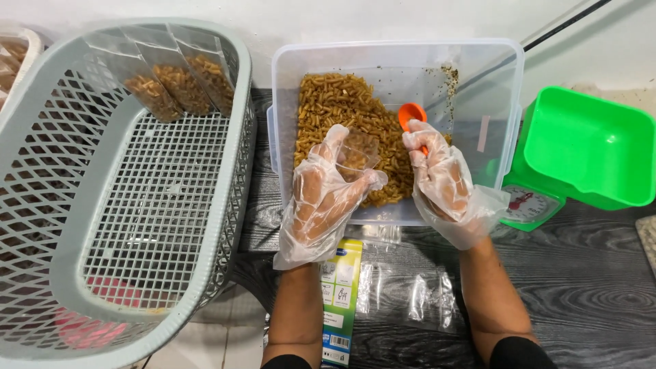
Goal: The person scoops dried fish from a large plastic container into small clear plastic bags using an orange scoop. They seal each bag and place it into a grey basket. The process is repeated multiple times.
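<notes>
Both my hands wear loose clear plastic gloves. My left hand (pixel 321 201) holds a small clear plastic pouch (pixel 357 152) with some brown macaroni snack in it, over a clear plastic tub (pixel 502 102). The tub holds a heap of the spiced brown macaroni snack (pixel 342 102). My right hand (pixel 441 178) grips an orange scoop (pixel 412 115), its bowl pointing away from me above the snack, just right of the pouch.
A grey lattice basket (pixel 137 205) at the left holds three filled clear pouches (pixel 181 85) leaning on its far wall. A green kitchen scale (pixel 588 147) with a pan stands at the right. Empty clear pouches (pixel 410 294) and a small box (pixel 342 301) lie on the dark wood table.
</notes>
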